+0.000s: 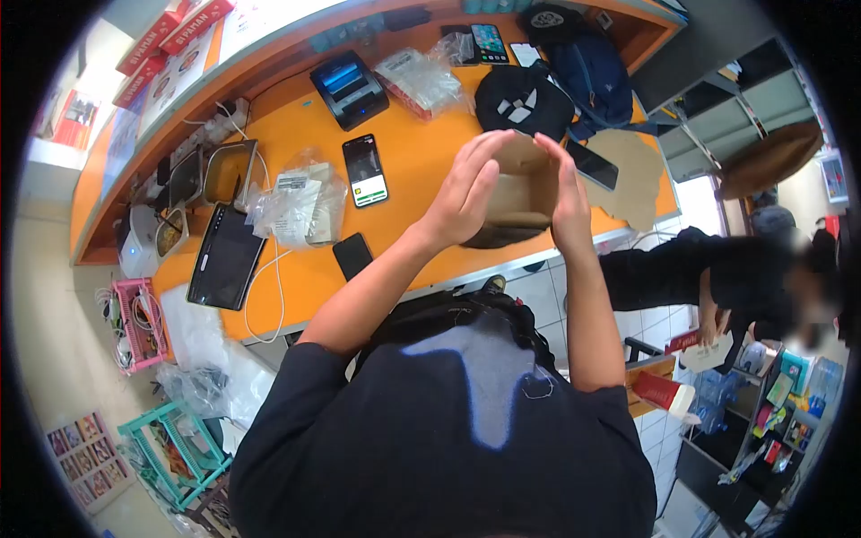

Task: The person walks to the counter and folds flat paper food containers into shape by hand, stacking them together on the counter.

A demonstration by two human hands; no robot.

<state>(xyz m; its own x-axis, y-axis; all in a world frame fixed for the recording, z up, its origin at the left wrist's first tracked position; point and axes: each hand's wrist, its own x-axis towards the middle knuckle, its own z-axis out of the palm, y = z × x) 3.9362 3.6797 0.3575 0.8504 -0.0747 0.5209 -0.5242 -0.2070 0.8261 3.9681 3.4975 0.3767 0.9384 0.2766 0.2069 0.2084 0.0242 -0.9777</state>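
A brown paper bag (pixel 520 199) stands between my two hands at the front edge of the orange counter, its mouth open toward me. My left hand (pixel 468 186) lies along the bag's left side, fingers straight and together. My right hand (pixel 569 193) presses the right side with its fingers pointing up. The bag is held between the two palms, and its far side is partly hidden by my fingers. Just right of my right hand lies a dark phone (pixel 592 165) on a flat piece of brown paper (pixel 632 184).
On the orange counter (pixel 309 282) lie a lit phone (pixel 365 170), a black phone (pixel 352 256), a tablet (pixel 226 257), plastic-wrapped papers (pixel 300 204) and a small printer (pixel 350 90). A black round bag (pixel 525 103) and blue backpack (pixel 592 76) sit behind. Another person (pixel 717 278) stands at right holding a box.
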